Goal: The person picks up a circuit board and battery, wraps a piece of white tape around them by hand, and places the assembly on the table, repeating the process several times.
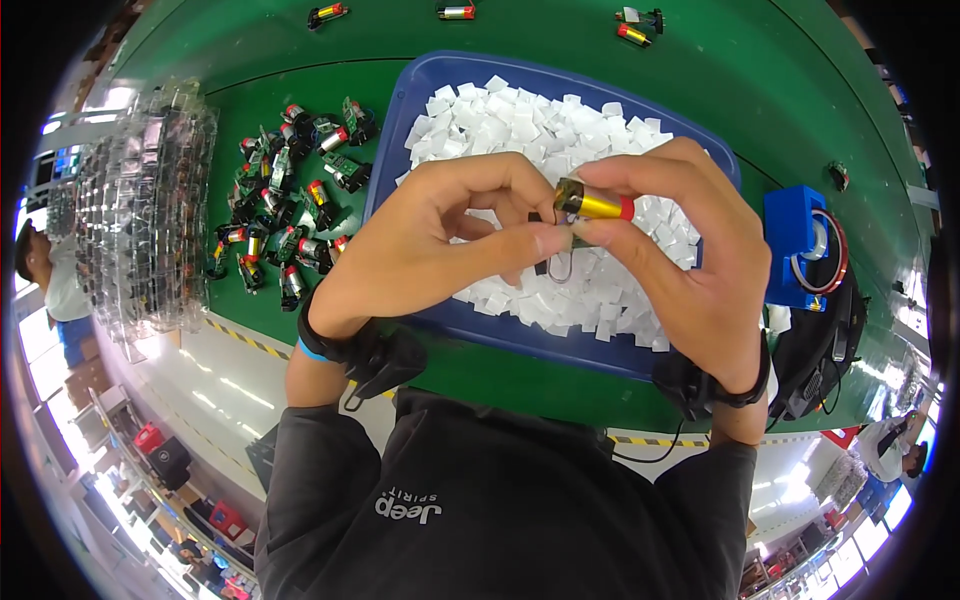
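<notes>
Over a blue tray (400, 110) full of small white squares (545, 310), both my hands hold one small battery assembly (597, 203). It has a gold cylinder with a red end and a dark part at its left. My right hand (690, 230) pinches it between thumb and fingers near the red end. My left hand (450, 230) pinches its left, dark side, with thumb and fingertips closed. A thin wire-like loop (562, 268) hangs just below the fingertips. The fingers hide part of the assembly.
Left of the tray lies a pile of similar battery assemblies with green circuit boards (285, 165). Stacked clear plastic trays (145, 220) stand farther left. At right are a blue tape dispenser (795, 245) and a black bag-like object (822, 350). Several loose batteries (456, 13) lie at the far side.
</notes>
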`<action>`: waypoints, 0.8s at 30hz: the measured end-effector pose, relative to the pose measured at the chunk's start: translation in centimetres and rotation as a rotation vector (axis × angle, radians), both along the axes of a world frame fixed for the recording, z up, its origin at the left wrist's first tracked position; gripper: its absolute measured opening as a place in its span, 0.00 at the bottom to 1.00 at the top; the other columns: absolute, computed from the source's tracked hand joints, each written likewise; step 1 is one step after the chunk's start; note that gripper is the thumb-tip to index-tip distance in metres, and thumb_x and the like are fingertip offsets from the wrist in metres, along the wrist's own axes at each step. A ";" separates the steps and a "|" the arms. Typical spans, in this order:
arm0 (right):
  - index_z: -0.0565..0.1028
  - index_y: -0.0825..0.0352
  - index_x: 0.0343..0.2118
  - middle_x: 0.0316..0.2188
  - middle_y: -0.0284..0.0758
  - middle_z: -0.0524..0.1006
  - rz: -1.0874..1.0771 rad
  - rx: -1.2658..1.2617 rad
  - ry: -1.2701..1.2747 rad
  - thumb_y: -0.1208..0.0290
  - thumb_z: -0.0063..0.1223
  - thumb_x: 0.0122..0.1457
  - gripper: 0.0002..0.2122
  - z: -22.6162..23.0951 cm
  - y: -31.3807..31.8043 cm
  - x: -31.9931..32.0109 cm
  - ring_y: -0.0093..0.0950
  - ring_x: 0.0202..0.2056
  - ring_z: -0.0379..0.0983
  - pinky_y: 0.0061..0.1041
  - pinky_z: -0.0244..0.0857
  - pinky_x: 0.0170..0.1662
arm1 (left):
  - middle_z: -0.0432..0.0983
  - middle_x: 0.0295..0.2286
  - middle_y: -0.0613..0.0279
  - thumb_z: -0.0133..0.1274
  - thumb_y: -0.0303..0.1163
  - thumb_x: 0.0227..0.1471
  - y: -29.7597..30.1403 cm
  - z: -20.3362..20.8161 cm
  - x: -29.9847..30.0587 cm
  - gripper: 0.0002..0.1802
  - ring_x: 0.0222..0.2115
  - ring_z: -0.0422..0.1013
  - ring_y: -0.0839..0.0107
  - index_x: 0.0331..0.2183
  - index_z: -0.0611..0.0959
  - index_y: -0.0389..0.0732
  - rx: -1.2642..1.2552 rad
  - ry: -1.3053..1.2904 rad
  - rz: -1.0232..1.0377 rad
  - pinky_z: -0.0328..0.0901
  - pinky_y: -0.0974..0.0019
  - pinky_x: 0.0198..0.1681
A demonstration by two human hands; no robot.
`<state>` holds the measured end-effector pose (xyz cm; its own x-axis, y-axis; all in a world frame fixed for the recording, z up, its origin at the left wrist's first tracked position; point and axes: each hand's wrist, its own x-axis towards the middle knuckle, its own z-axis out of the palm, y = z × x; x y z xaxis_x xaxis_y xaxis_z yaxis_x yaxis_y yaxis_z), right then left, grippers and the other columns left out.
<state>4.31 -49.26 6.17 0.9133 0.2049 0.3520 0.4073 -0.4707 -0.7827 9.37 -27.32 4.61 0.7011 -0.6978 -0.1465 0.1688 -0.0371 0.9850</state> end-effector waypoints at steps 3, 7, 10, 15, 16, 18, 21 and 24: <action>0.79 0.69 0.41 0.33 0.36 0.78 0.020 0.008 0.000 0.81 0.68 0.46 0.16 0.0 0.1 0.0 0.28 0.34 0.74 0.23 0.66 0.39 | 0.75 0.31 0.66 0.56 0.26 0.57 0.0 -0.1 -0.2 0.07 0.31 0.72 0.79 0.38 0.78 0.35 0.006 0.004 0.013 0.70 0.73 0.30; 0.80 0.68 0.39 0.32 0.35 0.78 0.064 -0.013 -0.003 0.81 0.69 0.44 0.16 0.6 0.1 0.1 0.29 0.34 0.73 0.24 0.66 0.40 | 0.73 0.33 0.63 0.51 0.26 0.58 -0.5 0.0 -0.8 0.05 0.33 0.70 0.77 0.36 0.76 0.35 -0.019 -0.034 0.080 0.69 0.71 0.33; 0.80 0.67 0.37 0.32 0.35 0.78 0.090 -0.047 -0.009 0.81 0.70 0.42 0.16 1.0 -0.2 0.1 0.30 0.34 0.73 0.25 0.66 0.40 | 0.69 0.36 0.60 0.46 0.28 0.56 -0.6 0.3 -0.7 0.06 0.34 0.67 0.73 0.33 0.73 0.36 -0.098 0.098 0.051 0.67 0.68 0.38; 0.80 0.66 0.35 0.32 0.34 0.79 0.173 -0.154 -0.171 0.78 0.71 0.41 0.15 1.0 -0.3 0.4 0.33 0.36 0.73 0.28 0.67 0.41 | 0.70 0.41 0.57 0.46 0.36 0.60 0.2 -0.8 0.2 0.11 0.39 0.67 0.70 0.34 0.73 0.37 -0.241 0.294 -0.023 0.63 0.64 0.47; 0.80 0.65 0.34 0.32 0.34 0.79 0.205 -0.183 -0.249 0.78 0.71 0.41 0.14 1.0 -0.3 0.5 0.34 0.36 0.73 0.29 0.67 0.41 | 0.70 0.43 0.55 0.46 0.37 0.61 0.3 -0.8 0.1 0.12 0.41 0.68 0.69 0.35 0.73 0.37 -0.308 0.387 -0.024 0.62 0.63 0.50; 0.81 0.65 0.34 0.32 0.34 0.80 0.206 -0.195 -0.267 0.77 0.71 0.42 0.14 0.7 -0.1 0.5 0.35 0.37 0.72 0.30 0.67 0.42 | 0.70 0.45 0.54 0.46 0.39 0.62 0.3 -0.8 -0.2 0.14 0.43 0.68 0.68 0.36 0.74 0.37 -0.380 0.480 -0.024 0.61 0.62 0.53; 0.81 0.65 0.34 0.33 0.34 0.80 0.206 -0.217 -0.303 0.76 0.71 0.42 0.14 0.4 0.2 0.5 0.36 0.38 0.72 0.32 0.68 0.42 | 0.72 0.47 0.52 0.49 0.38 0.62 -0.7 0.0 -0.8 0.17 0.44 0.71 0.68 0.43 0.75 0.33 -0.357 0.379 0.151 0.64 0.64 0.50; 0.81 0.65 0.34 0.34 0.34 0.82 0.074 -0.138 -0.169 0.76 0.70 0.43 0.13 0.9 0.2 0.1 0.36 0.39 0.73 0.34 0.69 0.42 | 0.74 0.46 0.53 0.50 0.35 0.62 -0.1 0.2 -0.6 0.18 0.43 0.73 0.70 0.47 0.75 0.31 -0.255 0.241 0.155 0.66 0.66 0.47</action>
<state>4.38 -49.09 7.09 0.8247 0.3256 0.4625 0.5642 -0.5324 -0.6311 8.80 -27.41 4.77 0.7682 -0.6211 -0.1549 0.3807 0.2487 0.8906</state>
